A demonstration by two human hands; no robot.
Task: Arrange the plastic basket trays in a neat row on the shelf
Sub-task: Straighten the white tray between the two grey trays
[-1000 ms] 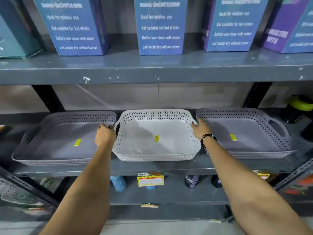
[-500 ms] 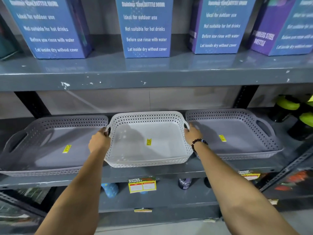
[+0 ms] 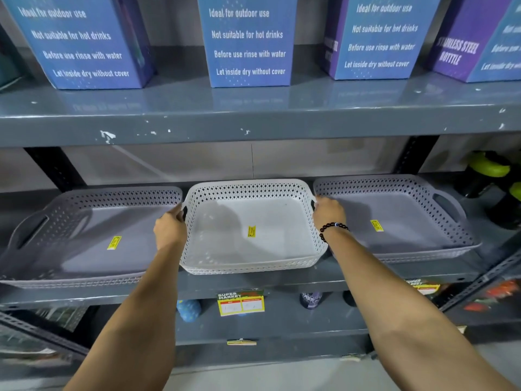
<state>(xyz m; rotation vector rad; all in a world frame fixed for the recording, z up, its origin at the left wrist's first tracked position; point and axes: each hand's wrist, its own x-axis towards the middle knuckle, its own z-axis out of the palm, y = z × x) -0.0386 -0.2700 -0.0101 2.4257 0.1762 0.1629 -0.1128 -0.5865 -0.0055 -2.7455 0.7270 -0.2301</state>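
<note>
I count three perforated plastic basket trays in a row on the grey metal shelf (image 3: 253,286). I have the middle one, the white perforated plastic tray (image 3: 253,230), by both ends: my left hand (image 3: 169,230) is curled closed around its left handle and my right hand (image 3: 328,211) is curled closed around its right handle, fingers hooked over the rim. A black bead bracelet (image 3: 332,228) sits on that right wrist. Just outside my left grip lies one grey perforated plastic tray (image 3: 84,241); just outside my right grip lies the second grey tray (image 3: 400,218), both close against the white one. Each of the three carries one yellow sticker on its floor. Above my hands, four blue-purple cardboard bottle boxes (image 3: 249,43) stand on the upper shelf.
</note>
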